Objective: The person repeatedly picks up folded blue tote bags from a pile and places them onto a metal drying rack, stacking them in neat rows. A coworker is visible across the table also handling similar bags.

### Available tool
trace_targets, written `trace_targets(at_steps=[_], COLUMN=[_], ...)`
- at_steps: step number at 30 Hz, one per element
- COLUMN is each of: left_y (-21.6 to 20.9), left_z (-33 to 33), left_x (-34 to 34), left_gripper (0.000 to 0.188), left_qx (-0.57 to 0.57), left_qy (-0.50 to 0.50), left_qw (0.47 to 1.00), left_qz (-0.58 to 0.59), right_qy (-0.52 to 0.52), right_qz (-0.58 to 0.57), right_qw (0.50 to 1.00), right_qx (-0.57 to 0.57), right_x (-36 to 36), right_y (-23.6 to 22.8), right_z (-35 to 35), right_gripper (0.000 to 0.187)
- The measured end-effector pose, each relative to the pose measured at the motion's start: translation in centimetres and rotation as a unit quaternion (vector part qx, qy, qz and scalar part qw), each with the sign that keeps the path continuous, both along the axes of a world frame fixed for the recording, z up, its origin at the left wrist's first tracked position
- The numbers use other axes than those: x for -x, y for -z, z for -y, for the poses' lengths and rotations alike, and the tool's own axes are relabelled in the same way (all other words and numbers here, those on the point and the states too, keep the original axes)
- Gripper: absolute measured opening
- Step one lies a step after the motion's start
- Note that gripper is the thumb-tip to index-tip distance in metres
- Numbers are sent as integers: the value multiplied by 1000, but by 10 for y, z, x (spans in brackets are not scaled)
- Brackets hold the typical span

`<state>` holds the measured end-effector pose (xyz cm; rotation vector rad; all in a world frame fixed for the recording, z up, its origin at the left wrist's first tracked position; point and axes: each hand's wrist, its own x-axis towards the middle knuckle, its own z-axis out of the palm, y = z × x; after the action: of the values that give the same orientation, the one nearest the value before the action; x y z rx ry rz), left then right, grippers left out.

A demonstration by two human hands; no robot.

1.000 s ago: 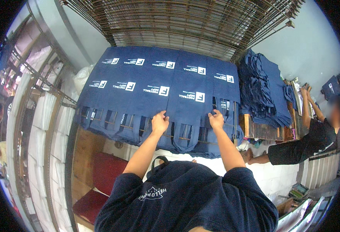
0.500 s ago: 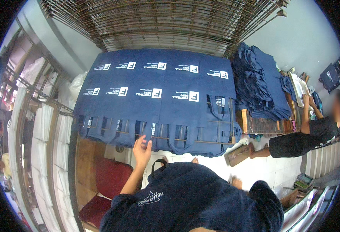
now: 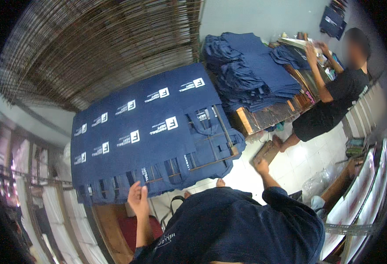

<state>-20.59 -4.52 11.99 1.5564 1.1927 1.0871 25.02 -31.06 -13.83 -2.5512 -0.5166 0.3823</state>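
My left hand (image 3: 137, 198) is raised with its fingers apart and holds nothing. It is just below the near edge of the navy cloth bags (image 3: 145, 136), which lie in rows on a slatted wooden rack (image 3: 220, 154) with white printed marks facing up and their handles hanging toward me. My right hand (image 3: 261, 166) is out to the right, at the near end of a flat brown wooden piece (image 3: 269, 151) over the white tiled floor. Whether it grips that piece cannot be made out.
A tall stack of folded navy bags (image 3: 246, 75) lies on a wooden table (image 3: 268, 115) at the back right. A person in a black shirt (image 3: 334, 101) stands beside it, hands on the table. Woven blinds (image 3: 92, 48) hang behind the rack. Shelving (image 3: 369, 176) lines the right.
Both my hands have come off the bag handles at the rack edge. My left hand has dropped back toward me and my right has swung out right. The view has turned to the right.
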Motion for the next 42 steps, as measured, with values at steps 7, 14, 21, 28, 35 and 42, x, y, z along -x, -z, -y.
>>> trace_targets(at_steps=[7, 14, 21, 28, 35, 42], left_y=[7, 20, 7, -10, 3, 10], left_z=[19, 69, 96, 103, 115, 108], left_x=[-34, -93, -101, -100, -98, -94], left_gripper=[24, 25, 24, 23, 29, 29], left_qx=[34, 95, 104, 85, 88, 102], left_qy=[31, 67, 39, 1, -22, 14], left_qw=[999, 993, 993, 995, 988, 989], left_qz=[-5, -11, -26, -58, -128, -107], right_qy=[157, 234, 203, 279, 402, 65], right_qz=[8, -235, -360, -411, -184, 49], right_qw=[894, 721, 508, 537, 605, 817], right_qx=[-420, -608, -756, -681, -662, -571], right_x=[-186, -249, -324, -357, -424, -408], right_y=[-30, -198, -229, -203, -184, -302], right_z=[-27, -101, -172, -274, -257, -185], right_gripper=[25, 56, 95, 60, 50, 33])
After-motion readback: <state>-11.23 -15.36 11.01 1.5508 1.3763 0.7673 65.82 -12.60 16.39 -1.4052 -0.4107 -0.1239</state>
